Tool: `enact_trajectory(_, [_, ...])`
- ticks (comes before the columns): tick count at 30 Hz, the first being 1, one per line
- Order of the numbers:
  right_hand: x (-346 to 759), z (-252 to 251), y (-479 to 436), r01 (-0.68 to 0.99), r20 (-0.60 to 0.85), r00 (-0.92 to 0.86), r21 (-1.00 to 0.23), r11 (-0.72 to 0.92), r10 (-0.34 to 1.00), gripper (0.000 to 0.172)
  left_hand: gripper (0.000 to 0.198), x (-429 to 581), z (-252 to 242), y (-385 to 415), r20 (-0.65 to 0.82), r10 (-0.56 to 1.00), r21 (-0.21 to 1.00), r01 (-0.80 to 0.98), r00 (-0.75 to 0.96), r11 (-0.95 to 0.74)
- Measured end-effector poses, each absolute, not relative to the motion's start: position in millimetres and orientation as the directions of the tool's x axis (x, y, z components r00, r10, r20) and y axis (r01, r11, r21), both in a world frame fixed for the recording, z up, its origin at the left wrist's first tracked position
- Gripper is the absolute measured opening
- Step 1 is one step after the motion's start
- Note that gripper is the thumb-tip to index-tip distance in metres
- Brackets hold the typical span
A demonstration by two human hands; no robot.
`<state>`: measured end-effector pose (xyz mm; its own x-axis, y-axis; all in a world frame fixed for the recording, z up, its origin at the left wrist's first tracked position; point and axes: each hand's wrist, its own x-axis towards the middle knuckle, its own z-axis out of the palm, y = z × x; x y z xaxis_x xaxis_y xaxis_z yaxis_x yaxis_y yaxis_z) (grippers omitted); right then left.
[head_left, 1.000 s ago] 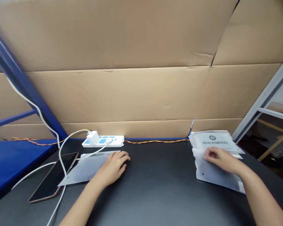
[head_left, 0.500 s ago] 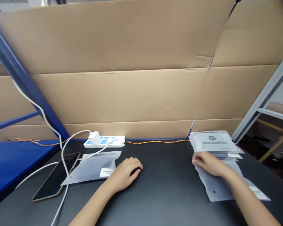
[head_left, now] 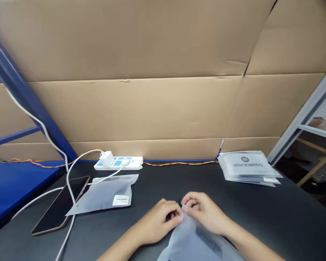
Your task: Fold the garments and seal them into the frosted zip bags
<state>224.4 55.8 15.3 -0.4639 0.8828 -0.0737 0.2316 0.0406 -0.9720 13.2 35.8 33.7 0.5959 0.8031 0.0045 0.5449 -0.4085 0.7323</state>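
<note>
The left hand [head_left: 160, 219] and right hand [head_left: 206, 214] pinch the top edge of 1 frosted pouch [head_left: 192, 241]. Its lower part is cut off below, and its print is blurred.

Thing: frosted grey-white plastic pouch [head_left: 195, 243], flat, half see-through.
Marking: block of dark print on the upper face, too blurred to read.
Pose: far edge pinched between left hand [head_left: 159, 222] and right hand [head_left: 206, 214]; near part cut off by the lower picture border.
Place: middle front of the black surface [head_left: 163, 185].
</note>
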Motion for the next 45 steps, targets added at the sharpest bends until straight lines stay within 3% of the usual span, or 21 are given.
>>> enact_trajectory(7, [224.3, 8.4, 55.3, 0.212, -0.075, -0.497, -0.977, 0.037, 0.865, 0.018, 0.011, 11.7, 34.1, 37.2, -0.005, 0.816, 0.737, 0.554, 0.578, -0.388])
enact_trajectory(13, [217.2, 13.5, 49.4, 0.059, -0.005, -0.525, -0.998, 0.03, 0.851, 0.02, 0.015, 11.0, 35.5, 35.6, -0.009, 0.85, 0.751, 0.565, 0.527, -0.343])
enact_trajectory(20, [221.1, 14.9, 51.2, 0.171, -0.039, -0.575, -0.983, 0.073, 0.817, 0.029, 0.015, 10.8, 32.3, 40.8, 0.062, 0.852, 0.743, 0.546, 0.52, -0.387])
enact_trajectory(24, [229.1, 20.8, 53.8, 0.217, -0.035, -0.584, -0.969, 0.115, 0.811, 0.029, 0.021, -9.0, 34.7, 57.2, 0.159, 0.903, 0.772, 0.519, 0.4, -0.366])
enact_trajectory(29, [236.8, 27.4, 52.9, 0.214, -0.021, -0.564, -0.969, 0.121, 0.825, 0.028, 0.025, -51.4, 41.8, 81.6, 0.291, 0.949, 0.797, 0.518, 0.12, -0.31])
enact_trajectory(36, [247.6, 33.2, 50.3, 0.289, -0.085, -0.684, -0.943, 0.162, 0.724, 0.029, 0.024, -50.6, 35.2, 81.1, 0.304, 0.95, 0.806, 0.514, 0.066, -0.293])
enact_trajectory(39, [248.9, 38.3, 51.7, 0.178, 0.018, -0.665, -0.967, 0.182, 0.747, 0.02, 0.023, -44.0, 31.8, 78.3, 0.347, 0.937, 0.806, 0.497, 0.044, -0.322])
enact_trajectory(41, [246.6, 42.2, 51.8, 0.091, 0.103, -0.644, -0.974, 0.209, 0.758, 0.023, 0.024, -39.8, 29.1, 76.6, 0.335, 0.94, 0.824, 0.465, 0.062, -0.325])
enact_trajectory(45, [239.2, 47.3, 48.0, 0.137, 0.153, -0.647, -0.94, 0.311, 0.747, 0.024, 0.025, -28.2, 22.7, 71.0, 0.291, 0.952, 0.855, 0.42, 0.1, -0.305])
